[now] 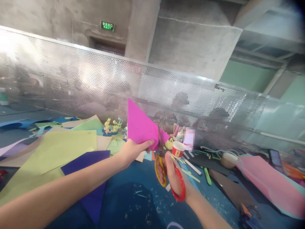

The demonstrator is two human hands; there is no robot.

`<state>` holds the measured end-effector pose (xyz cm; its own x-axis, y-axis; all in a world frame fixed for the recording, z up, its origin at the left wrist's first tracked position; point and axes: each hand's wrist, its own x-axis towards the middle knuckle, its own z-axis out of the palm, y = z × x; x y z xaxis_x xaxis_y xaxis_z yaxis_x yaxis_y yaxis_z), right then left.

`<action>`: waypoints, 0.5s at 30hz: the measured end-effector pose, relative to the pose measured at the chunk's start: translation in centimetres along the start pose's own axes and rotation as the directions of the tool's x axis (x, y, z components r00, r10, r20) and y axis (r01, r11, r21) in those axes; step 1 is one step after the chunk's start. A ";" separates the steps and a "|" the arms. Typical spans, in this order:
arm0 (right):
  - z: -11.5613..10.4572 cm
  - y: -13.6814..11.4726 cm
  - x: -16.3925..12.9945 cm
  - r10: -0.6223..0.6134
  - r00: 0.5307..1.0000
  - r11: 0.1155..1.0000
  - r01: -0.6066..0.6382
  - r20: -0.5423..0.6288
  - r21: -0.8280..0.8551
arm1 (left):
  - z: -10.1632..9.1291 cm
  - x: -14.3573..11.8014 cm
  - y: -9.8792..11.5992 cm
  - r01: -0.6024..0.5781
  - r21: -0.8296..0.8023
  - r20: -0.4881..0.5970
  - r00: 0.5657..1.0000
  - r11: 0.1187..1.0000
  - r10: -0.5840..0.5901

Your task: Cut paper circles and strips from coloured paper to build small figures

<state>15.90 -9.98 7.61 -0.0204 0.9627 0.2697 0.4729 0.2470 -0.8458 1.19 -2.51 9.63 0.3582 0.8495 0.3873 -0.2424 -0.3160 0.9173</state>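
Cutting magenta paper [141, 127], we held it in our left grip [138, 149], scissors [161, 152] in our right grip [172, 170]; the next snip likely needed steadiness.

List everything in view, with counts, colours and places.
held sheet: one, magenta, centre
scissors: one, yellow and red handles, across held sheet
pale sheets: several, greenish and beige, left
dark sheet: one, blue, lower left
large sheet: one, pink, right
paper cup: one, red and white, beyond scissors
small figures: several, yellow and teal, left
slim object: one, green, right
phone: one, dark, right
table: one, blue, below
scraps: many, mixed, on table
mesh barrier: one, silver, behind table
exit sign: one, green, upper left
people: several, blurred, by barrier
left fingers: one hand, bare, centre
right fingers: one hand, bare, scissor handles
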 end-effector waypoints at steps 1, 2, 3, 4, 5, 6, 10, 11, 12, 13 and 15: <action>0.0 0.2 0.1 0.006 1.000 1.000 -0.006 0.015 0.003 | 0.0 0.0 0.0 0.004 -0.005 0.002 1.000 1.000 -0.004; -0.1 0.4 0.1 0.017 0.999 1.000 -0.017 0.039 0.011 | -0.1 0.1 -0.1 0.006 -0.010 0.004 1.000 1.000 -0.006; -0.1 0.5 0.2 0.027 0.998 0.999 -0.028 0.059 0.018 | -0.1 0.1 -0.2 0.004 -0.018 0.006 1.000 1.000 -0.004; -0.2 0.6 0.2 0.030 0.998 0.999 -0.032 0.061 0.021 | -0.2 0.1 -0.2 -0.001 -0.029 0.012 1.000 1.000 0.001; -0.3 0.6 0.3 0.031 0.998 0.999 -0.033 0.056 0.025 | -0.2 0.2 -0.2 -0.008 -0.043 0.017 1.000 0.999 0.008; -0.3 0.6 0.3 0.033 0.998 0.999 -0.034 0.052 0.031 | -0.3 0.2 -0.2 -0.014 -0.057 0.022 1.000 0.998 0.015; -0.4 0.3 0.3 0.030 0.999 0.999 -0.032 0.043 0.044 | -0.4 0.3 -0.1 -0.012 -0.082 0.041 0.999 0.997 0.015; -0.5 0.2 0.3 0.031 0.999 0.999 -0.032 0.039 0.036 | -0.5 0.4 0.0 -0.010 -0.080 0.044 0.999 0.997 0.013; -0.5 0.1 0.2 0.032 0.999 0.999 -0.033 0.035 0.028 | -0.6 0.4 0.0 -0.009 -0.078 0.046 0.999 0.997 0.013; -0.6 0.1 0.2 0.032 0.999 0.999 -0.033 0.033 0.022 | -0.6 0.4 0.0 -0.010 -0.078 0.051 0.999 0.997 0.014; -0.7 -0.1 0.2 0.040 0.998 0.999 -0.040 0.040 0.014 | -0.8 0.5 0.0 -0.011 -0.087 0.069 0.997 0.996 0.017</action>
<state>16.49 -9.88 8.06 -0.0369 0.9754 0.2174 0.4609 0.2096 -0.8624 0.60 -1.74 9.79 0.4155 0.8127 0.4086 -0.3238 -0.2876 0.9013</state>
